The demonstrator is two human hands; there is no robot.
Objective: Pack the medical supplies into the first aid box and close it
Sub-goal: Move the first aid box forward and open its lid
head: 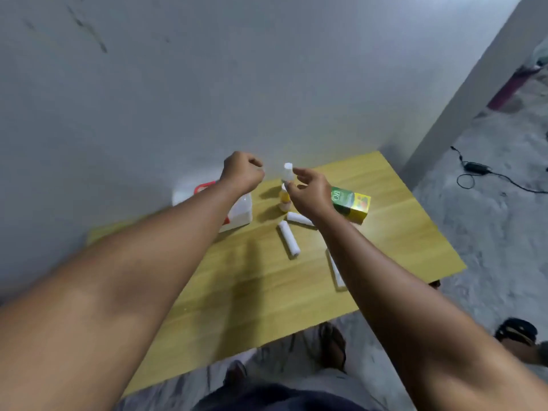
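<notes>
We see both hands raised over yellow wooden desk (296, 277). Left hand (243, 173) curled in loose fist, fingers holding nothing. Right hand (311, 191) fingers spread, empty, just beside small white-capped bottle (287, 171); contact unclear. White plastic red-trimmed first aid box (237, 213) under left forearm. White gauze roll (289, 239) lies nearer us; green-yellow carton (353, 204) right.

I see the first aid box (237, 212), white with red trim, lying at the far left of the worktop (267, 292), partly hidden. Right of it two small bottles (286, 197) stand upright. Right of those lies a green and yellow carton (353, 204). Nearer than the bottles, three white bandage rolls (289, 238) lie flat.
</notes>
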